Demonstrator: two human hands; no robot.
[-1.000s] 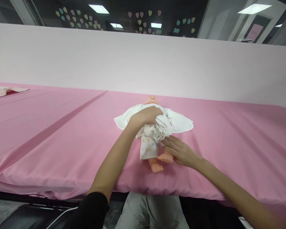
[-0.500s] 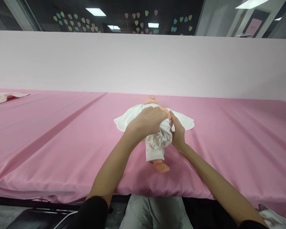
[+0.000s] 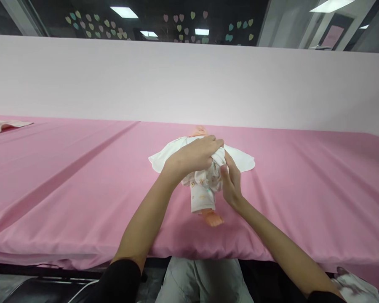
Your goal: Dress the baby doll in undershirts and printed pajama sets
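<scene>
A baby doll (image 3: 212,218) lies on its back with its head away from me, one bare foot toward the near edge. White baby pants (image 3: 202,198) with small prints cover the leg on that foot's side; the rest of the fabric is bunched up. My left hand (image 3: 192,156) reaches across the doll's middle, fingers closed on the bunched fabric. On the right side, my right hand (image 3: 232,179) pinches the same fabric between thumb and fingers. A white garment (image 3: 241,159) spreads out on both sides beneath the doll. The doll's other leg is hidden by cloth and hands.
A pink sheet (image 3: 82,181) covers the padded surface, with a white wall panel (image 3: 177,82) behind it. A pale pink cloth (image 3: 6,125) lies at the far left. Some white and grey fabric (image 3: 355,288) sits at the lower right.
The doll's skin that showed by my fingertips is now covered by white fabric. My right thumb has come down onto the bunched cloth, and my left hand has shifted slightly upward.
</scene>
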